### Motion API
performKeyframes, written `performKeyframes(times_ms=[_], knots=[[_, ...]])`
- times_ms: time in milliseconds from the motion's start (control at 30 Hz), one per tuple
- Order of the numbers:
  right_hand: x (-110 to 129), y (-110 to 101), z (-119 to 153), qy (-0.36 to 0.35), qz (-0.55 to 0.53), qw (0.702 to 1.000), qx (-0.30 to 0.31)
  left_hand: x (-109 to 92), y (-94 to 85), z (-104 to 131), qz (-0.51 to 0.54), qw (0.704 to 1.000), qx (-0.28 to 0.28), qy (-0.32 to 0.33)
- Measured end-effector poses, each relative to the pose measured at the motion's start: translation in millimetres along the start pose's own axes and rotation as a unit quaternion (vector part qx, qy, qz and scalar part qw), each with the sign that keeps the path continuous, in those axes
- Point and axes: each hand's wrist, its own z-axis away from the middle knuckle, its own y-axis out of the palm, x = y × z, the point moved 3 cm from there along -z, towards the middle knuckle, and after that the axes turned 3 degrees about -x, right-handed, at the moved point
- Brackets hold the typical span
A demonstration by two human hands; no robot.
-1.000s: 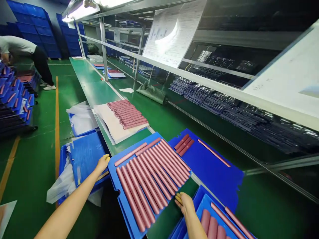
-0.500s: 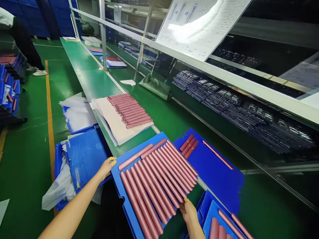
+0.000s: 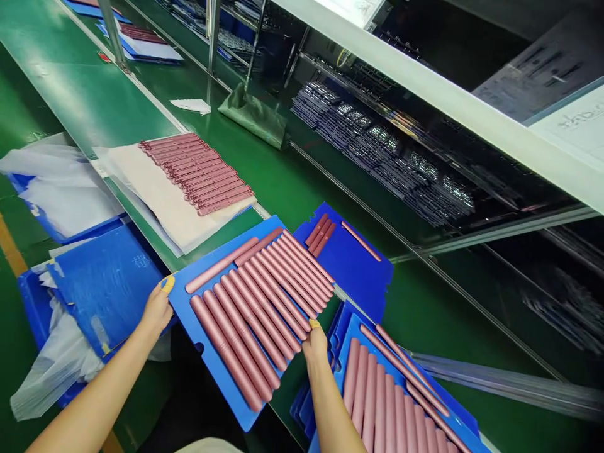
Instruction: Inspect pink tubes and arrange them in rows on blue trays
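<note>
A blue board (image 3: 236, 416) covered with rows of pinkish-red tubes (image 3: 245, 314) is held tilted between my hands. My left hand (image 3: 158, 304) grips its left edge, with a yellow covering on the thumb. On the opposite edge, my right hand (image 3: 315, 343) is closed, close to the tube ends, also with yellow on a digit. The fingers beneath the board are hidden. Just beyond it lies a darker blue board (image 3: 352, 261) bearing several short red pieces and one thin rod. At lower right sits a stack of blue boards (image 3: 467, 412), its top one loaded with similar tubes.
Thin red parts (image 3: 198, 176) rest on white sheets (image 3: 141, 195) on the green bench (image 3: 61, 69). Blue bins (image 3: 101, 296) with crumpled white wrapping stand left of the bench. A metal rail (image 3: 425, 88) crosses above; dark stacked parts (image 3: 377, 157) lie behind it.
The view has swung right, so the bench shifts left and more of the lower-right stack shows. Both hands still hold the tube-laden board, now level with that stack's left side.
</note>
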Motion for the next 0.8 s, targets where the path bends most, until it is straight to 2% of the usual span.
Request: performKeyframes(times_ms=[233, 467, 667, 800], knots=[[6.2, -7.3, 18.8, -0.021, -0.028, 0.999, -0.009, -23.9, 22.9, 5.2, 0.038, 0.995, -0.081, 0.033], [20.4, -17.3, 40.3, -0.019, -0.051, 0.999, -0.003, -50.8, 24.9, 23.2, 0.051, 0.992, -0.082, 0.079], [58.9, -21.0, 58.2, -0.044, -0.064, 0.996, 0.048, -77.7, 10.6, 68.5, 0.088, 0.984, -0.075, 0.138], [91.4, -17.3, 80.1, -0.074, -0.073, 0.986, 0.127, -93.0, -19.1, 116.7, 0.117, 0.968, -0.113, 0.193]])
